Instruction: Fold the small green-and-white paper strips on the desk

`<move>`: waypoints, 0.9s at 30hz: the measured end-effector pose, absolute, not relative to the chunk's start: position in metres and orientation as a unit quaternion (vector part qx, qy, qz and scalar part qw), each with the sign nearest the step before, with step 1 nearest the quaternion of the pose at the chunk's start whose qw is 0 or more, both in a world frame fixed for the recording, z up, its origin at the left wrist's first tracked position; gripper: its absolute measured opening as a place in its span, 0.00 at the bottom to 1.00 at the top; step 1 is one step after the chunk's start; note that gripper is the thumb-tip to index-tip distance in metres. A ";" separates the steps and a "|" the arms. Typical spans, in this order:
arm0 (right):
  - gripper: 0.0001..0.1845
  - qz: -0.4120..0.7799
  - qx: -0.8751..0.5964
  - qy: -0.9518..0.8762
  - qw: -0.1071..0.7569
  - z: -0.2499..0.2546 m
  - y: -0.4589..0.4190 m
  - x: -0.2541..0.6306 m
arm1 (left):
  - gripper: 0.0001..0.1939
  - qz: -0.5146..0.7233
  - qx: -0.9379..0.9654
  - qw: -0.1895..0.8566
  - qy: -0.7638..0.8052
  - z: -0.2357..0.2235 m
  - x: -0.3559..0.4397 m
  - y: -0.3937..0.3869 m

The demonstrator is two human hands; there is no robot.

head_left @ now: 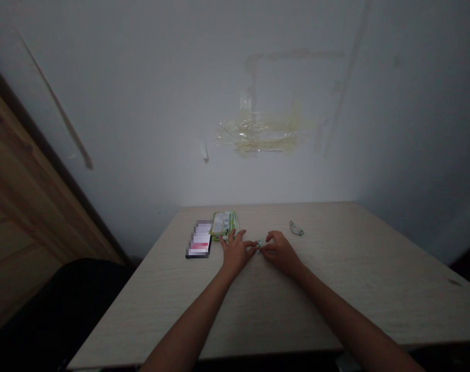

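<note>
My left hand (237,251) and right hand (281,253) rest on the pale worktop (347,279), both pinching a small green-and-white scrap (259,246) between them, a green packet (224,226) just beyond my left hand, a pixelated phone (199,239) beside it, a green strip (297,228) farther right, old tape residue (263,132) on the wall beyond

One left hand (237,253) and one right hand (281,253) were counted. One small green piece (259,246) was counted between them, and one more small green scrap (297,228) was counted apart from it. One phone (199,239) and one green packet (224,225) were also counted. One table (335,248), one patch of tape (261,134) and one wooden door (21,196) were counted as well.
</note>
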State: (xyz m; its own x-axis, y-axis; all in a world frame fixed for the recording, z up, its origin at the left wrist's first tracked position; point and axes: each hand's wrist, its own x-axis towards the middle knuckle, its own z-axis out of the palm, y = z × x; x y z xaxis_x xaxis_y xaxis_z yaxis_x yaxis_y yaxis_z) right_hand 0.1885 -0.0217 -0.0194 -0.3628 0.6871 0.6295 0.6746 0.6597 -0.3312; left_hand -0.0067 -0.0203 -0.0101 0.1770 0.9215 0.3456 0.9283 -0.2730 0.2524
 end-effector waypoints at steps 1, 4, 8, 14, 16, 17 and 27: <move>0.09 0.010 -0.414 -0.826 0.383 -0.020 -0.022 0.189 | 0.12 -0.219 -0.767 0.007 -0.603 -0.011 -0.007 -0.020; 0.09 0.014 -0.417 -0.829 0.372 -0.021 -0.021 0.189 | 0.12 -0.214 -0.768 0.003 -0.604 -0.012 -0.007 -0.019; 0.09 0.015 -0.418 -0.836 0.355 -0.023 -0.021 0.189 | 0.12 -0.205 -0.766 -0.001 -0.609 -0.009 -0.006 -0.019; 0.09 0.044 -0.404 -0.831 0.381 -0.023 -0.021 0.191 | 0.12 -0.210 -0.765 -0.006 -0.609 -0.005 -0.006 -0.021; 0.09 0.061 -0.397 -0.829 0.388 -0.023 -0.021 0.192 | 0.12 -0.210 -0.764 -0.007 -0.610 -0.004 -0.006 -0.021; 0.09 0.067 -0.394 -0.830 0.389 -0.022 -0.022 0.192 | 0.12 -0.208 -0.764 -0.007 -0.611 -0.004 -0.006 -0.021; 0.09 0.038 -0.379 -0.853 0.357 -0.017 -0.024 0.190 | 0.12 -0.194 -0.763 -0.007 -0.617 -0.002 -0.005 -0.023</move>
State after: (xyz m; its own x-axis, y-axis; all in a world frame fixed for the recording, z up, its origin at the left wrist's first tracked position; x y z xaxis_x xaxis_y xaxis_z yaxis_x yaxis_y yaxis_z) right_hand 0.1896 -0.0241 -0.0165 -0.4590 0.6732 0.5798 0.6189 0.7105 -0.3350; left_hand -0.0048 -0.0226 -0.0022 0.1633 0.9437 0.2876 0.9384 -0.2386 0.2501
